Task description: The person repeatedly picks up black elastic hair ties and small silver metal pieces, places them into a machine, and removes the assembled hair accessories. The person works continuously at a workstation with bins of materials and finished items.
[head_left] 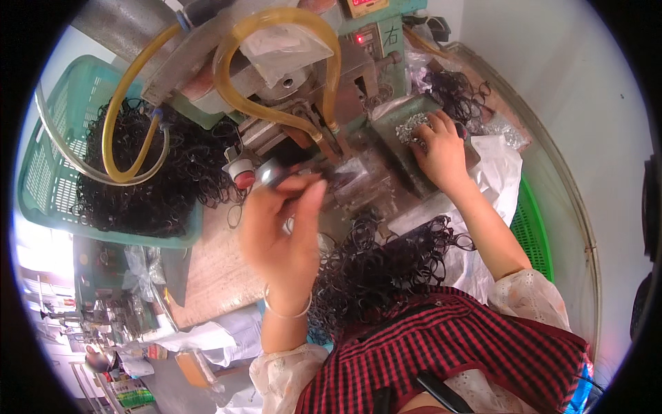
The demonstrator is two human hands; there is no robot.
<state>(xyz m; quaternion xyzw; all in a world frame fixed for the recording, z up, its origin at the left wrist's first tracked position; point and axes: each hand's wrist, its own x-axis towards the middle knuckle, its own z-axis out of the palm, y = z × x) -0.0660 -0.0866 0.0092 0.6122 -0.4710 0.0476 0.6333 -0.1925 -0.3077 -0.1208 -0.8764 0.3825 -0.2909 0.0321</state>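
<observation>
My left hand (283, 228) is raised in front of the machine, its fingers bent and smeared by motion. Whether it holds anything does not show. A dark blurred shape lies just beyond its fingertips, near the machine's small worktable (369, 196). In the dark metal tray (396, 162) to the right is a heap of small silvery metal pieces (411, 130). My right hand (445, 148) reaches over the tray's right side, with bent fingers in the heap; the fingertips are partly hidden. Many black rings or loops (400, 259) lie piled against my lap, below the worktable.
A teal plastic basket (48, 172) full of black loops (152, 179) stands at left. Amber hoses (331, 69) curve over the machine (200, 90). A red button (243, 178) sits near my left hand. More black loops (455, 93) lie behind the tray; a green basket (532, 231) stands at right.
</observation>
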